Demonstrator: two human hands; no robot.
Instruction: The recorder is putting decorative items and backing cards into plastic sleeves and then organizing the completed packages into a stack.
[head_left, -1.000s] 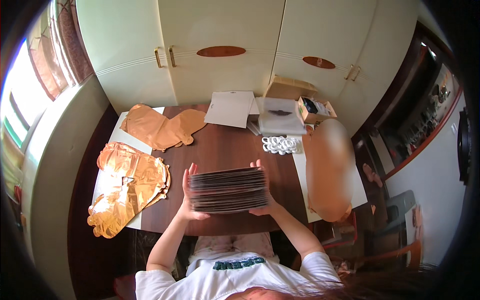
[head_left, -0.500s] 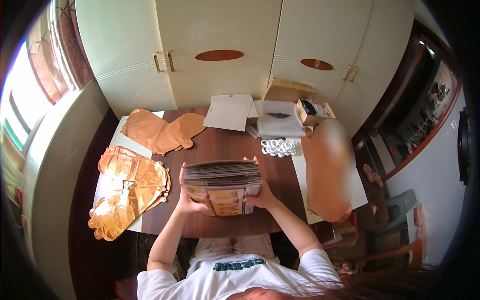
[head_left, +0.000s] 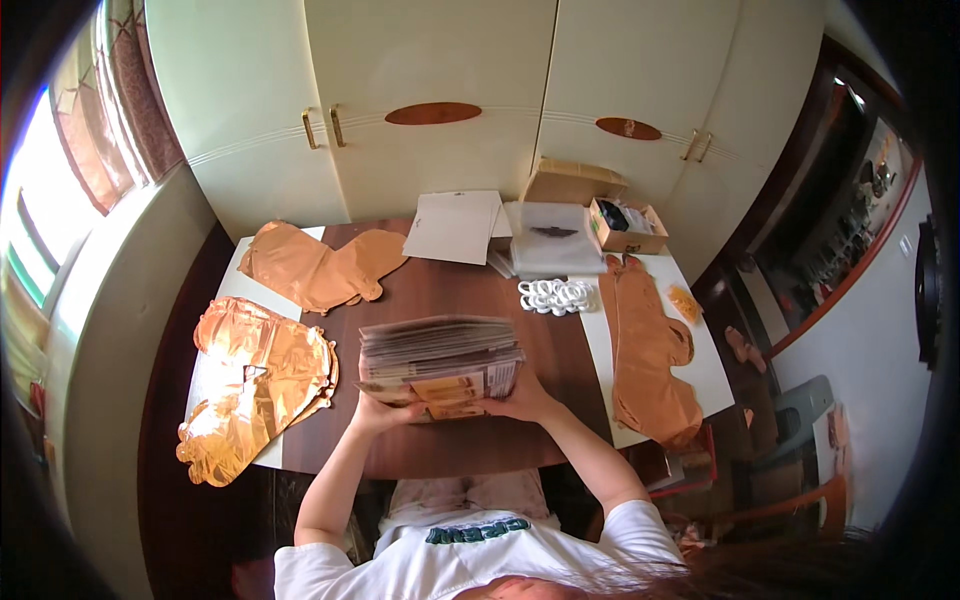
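Note:
Between my two hands, above the near middle of the brown table (head_left: 440, 290), is a thick stack of flat printed cards (head_left: 440, 350). Its many thin edges face up, and an orange-and-white printed face shows toward me. My left hand (head_left: 385, 412) grips the lower left corner, thumb on the front. The lower right is gripped by my right hand (head_left: 525, 398). The fingers behind the stack are hidden. Shiny copper foil balloons (head_left: 260, 380) lie flat to the left, with matte copper ones (head_left: 320, 265) behind them. More flat copper balloons (head_left: 645, 350) lie to the right.
White cards (head_left: 450, 228) lie at the back beside clear plastic bags (head_left: 555, 240). An open box (head_left: 628, 235) holds dark and pale items. White looped coils (head_left: 557, 295) sit right of centre, and a small yellow packet (head_left: 684, 304) near the right edge. Cabinets (head_left: 430, 60) stand behind.
The stack has tilted and its front face now shows less. My fingertips have slid down from its top corners to its lower part. A blurred patch over the right-hand balloons is gone.

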